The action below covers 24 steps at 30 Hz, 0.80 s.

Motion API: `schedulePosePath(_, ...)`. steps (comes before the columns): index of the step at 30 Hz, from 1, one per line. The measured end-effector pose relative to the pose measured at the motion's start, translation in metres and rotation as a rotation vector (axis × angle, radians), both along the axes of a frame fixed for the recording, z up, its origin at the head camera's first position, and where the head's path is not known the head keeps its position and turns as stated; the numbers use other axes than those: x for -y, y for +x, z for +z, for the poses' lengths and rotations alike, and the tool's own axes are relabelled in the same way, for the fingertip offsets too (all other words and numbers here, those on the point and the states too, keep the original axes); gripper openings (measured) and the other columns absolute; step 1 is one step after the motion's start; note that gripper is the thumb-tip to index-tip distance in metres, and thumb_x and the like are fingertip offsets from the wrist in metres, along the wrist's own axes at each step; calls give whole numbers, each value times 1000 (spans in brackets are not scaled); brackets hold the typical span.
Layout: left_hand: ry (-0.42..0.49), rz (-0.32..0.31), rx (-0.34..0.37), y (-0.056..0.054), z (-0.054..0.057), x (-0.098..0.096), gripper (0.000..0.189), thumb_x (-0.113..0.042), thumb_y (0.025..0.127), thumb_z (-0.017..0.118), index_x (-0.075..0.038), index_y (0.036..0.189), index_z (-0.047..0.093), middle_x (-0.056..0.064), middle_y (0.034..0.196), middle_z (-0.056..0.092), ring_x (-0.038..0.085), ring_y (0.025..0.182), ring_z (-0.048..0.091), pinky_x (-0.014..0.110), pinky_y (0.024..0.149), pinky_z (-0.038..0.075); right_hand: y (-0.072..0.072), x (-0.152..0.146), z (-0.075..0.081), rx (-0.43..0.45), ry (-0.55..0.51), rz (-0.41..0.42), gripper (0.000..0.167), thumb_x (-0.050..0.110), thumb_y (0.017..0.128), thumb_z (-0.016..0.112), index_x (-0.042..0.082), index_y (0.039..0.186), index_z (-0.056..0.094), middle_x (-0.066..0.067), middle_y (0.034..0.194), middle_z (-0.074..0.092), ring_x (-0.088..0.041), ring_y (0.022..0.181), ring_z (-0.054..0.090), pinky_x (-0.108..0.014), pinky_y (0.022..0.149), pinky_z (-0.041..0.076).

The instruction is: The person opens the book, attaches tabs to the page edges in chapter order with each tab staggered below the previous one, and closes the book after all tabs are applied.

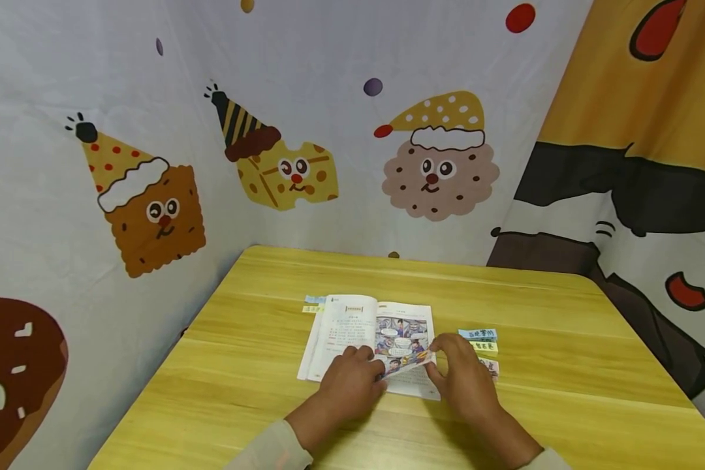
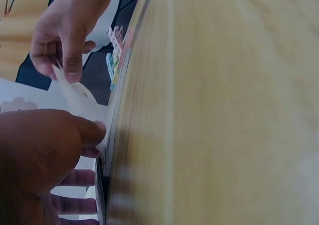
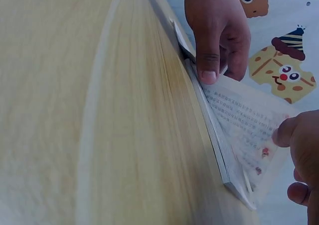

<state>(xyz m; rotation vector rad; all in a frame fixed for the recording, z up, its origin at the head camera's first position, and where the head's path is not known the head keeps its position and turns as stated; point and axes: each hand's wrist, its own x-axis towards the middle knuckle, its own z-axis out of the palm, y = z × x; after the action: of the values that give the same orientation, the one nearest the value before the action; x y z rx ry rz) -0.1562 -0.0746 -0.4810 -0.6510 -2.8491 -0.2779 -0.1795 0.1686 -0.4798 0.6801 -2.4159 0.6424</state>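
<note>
Both sleeves enter at the bottom edge of the head view, and just above them the two hands meet at the near edge of an open book (image 1: 367,336) lying flat at the centre of the counter (image 1: 564,391). Left hand (image 1: 352,385) presses down on the lower middle of the book, thumb on the page edge. Right hand (image 1: 461,378), at lower centre right, pinches the corner of one page (image 1: 405,367) between thumb and fingers, lifting it slightly off the book. Small coloured cards (image 1: 480,341) lie just right of the book, beside the right hand; another (image 1: 314,303) peeks out at the book's upper left corner. Cartoon-printed cloth (image 1: 153,202) backs the counter.
</note>
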Motion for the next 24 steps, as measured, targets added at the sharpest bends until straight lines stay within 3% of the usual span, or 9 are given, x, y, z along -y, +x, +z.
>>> schedulePosePath(3,10,-1,3,0,1,0,12,-35,97,68,-23,95,71,-2,105,63,20,87,54,34,65,46,3,1,0,65,-35,-70,50,11,75,92,11,104,52,-4,98,55,-15,72,52,-23,48,37)
schedulePosePath(5,16,4,10,0,1,0,11,-33,97,68,-22,94,69,-2,104,63,20,86,54,35,64,46,4,1,0,134,-32,-87,43,14,77,91,12,101,55,-2,94,57,-14,72,54,-27,52,41)
schedulePosePath(11,10,23,6,0,3,-1,8,-29,96,68,-20,94,66,-2,102,62,21,84,55,35,64,46,8,-1,-3,323,147,10,20,26,85,85,22,100,73,1,114,71,-19,101,68,-34,72,55)
schedulePosePath(16,24,50,13,1,3,-3,22,-26,93,68,-17,112,69,1,108,66,24,90,59,38,67,49,7,-3,-7,316,230,78,24,25,82,87,21,103,76,3,110,72,-18,105,67,-39,84,56)
schedulePosePath(20,38,80,31,1,3,-5,44,-24,91,66,-10,133,63,6,112,68,27,98,62,40,75,52,5,-3,-6,310,242,80,25,24,81,88,19,103,77,2,108,73,-18,102,68,-39,84,56)
schedulePosePath(24,68,98,40,-1,2,-6,52,-20,91,62,0,138,56,12,108,69,29,98,64,41,80,53,5,-1,-5,332,245,66,26,25,80,88,18,102,77,2,105,73,-18,101,68,-40,83,56)
